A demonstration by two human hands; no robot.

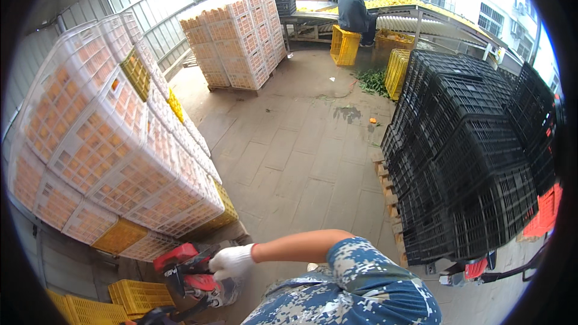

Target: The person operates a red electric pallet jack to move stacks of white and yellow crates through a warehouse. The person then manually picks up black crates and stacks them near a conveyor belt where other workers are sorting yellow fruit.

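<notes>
My right hand (232,261), in a white knit glove, reaches across to the lower left at the end of my bent arm in a blue camouflage sleeve. It is beside the black and red head of what looks like a powered pallet truck (183,264), at the near end of a tall stack of white plastic crates (95,144) filled with orange fruit. The fingers look partly curled, but blur hides whether they hold any part of the truck. My left hand is out of view.
Black crates (465,144) stand on a wooden pallet (388,189) at right, near another red and black machine (474,271). A second fruit crate stack (244,40) stands ahead. Yellow crates (140,295) lie lower left. People (352,11) sit by a fruit-covered sorting line (397,2); leaves (372,81) litter the floor.
</notes>
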